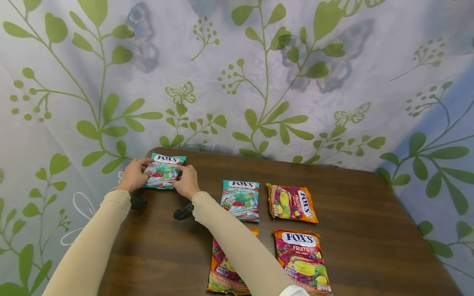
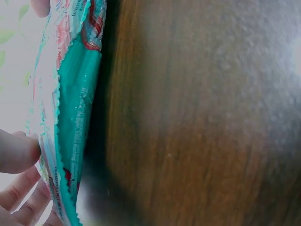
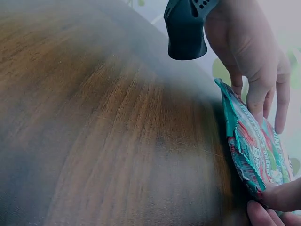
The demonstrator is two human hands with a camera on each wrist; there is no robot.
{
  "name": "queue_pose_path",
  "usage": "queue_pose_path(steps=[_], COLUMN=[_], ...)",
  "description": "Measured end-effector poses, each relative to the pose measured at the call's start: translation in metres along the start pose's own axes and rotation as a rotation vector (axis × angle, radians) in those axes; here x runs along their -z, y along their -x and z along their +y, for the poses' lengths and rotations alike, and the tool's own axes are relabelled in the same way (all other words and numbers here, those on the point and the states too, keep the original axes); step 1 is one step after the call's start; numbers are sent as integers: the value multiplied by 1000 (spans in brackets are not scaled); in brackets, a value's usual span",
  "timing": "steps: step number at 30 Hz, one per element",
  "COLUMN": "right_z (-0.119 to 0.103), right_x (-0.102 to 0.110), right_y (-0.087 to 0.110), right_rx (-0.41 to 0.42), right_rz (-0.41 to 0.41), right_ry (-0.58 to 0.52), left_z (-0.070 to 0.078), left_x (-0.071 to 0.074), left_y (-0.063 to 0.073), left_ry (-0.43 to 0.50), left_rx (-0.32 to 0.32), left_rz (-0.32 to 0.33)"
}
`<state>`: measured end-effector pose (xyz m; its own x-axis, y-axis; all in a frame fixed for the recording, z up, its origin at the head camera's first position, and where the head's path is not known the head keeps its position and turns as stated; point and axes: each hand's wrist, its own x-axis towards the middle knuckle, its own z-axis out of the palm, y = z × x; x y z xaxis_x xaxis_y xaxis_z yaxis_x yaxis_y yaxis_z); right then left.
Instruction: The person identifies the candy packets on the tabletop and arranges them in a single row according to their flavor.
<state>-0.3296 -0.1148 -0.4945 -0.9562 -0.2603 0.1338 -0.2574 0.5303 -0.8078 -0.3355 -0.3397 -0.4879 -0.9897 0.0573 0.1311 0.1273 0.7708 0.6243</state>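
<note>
At the table's far left corner, both hands grip a teal Fox's Mint Blossom candy bag (image 1: 163, 172). My left hand (image 1: 135, 174) holds its left edge, and in the left wrist view the thumb (image 2: 19, 153) lies on the printed face. My right hand (image 1: 188, 181) has the opposite edge, the thumb (image 3: 282, 195) over the bag and fingers below in the right wrist view. The bag lies face up, close over the wood. To its right is a second teal mint candy bag (image 1: 240, 200), behind my right forearm.
Two orange Fox's Fruits candy bags, one turned sideways (image 1: 292, 203) and one upright to the viewer (image 1: 301, 261), lie on the brown table (image 1: 355, 205). Another orange bag (image 1: 226, 275) is partly hidden under the right forearm. A leaf-patterned curtain (image 1: 222, 82) hangs behind.
</note>
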Motion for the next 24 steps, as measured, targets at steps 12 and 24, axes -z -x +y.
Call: queue_pose_path(steps=[12,24], right_z=[-4,-12], right_x=[5,39], right_y=[5,23], right_rx=[26,179], right_rz=[4,-51], right_ry=[-97,14], left_z=[4,48], left_x=[-1,-5], left_y=[7,9], left_ry=[-105,-149], left_rx=[-100,-153], left_rz=[73,63])
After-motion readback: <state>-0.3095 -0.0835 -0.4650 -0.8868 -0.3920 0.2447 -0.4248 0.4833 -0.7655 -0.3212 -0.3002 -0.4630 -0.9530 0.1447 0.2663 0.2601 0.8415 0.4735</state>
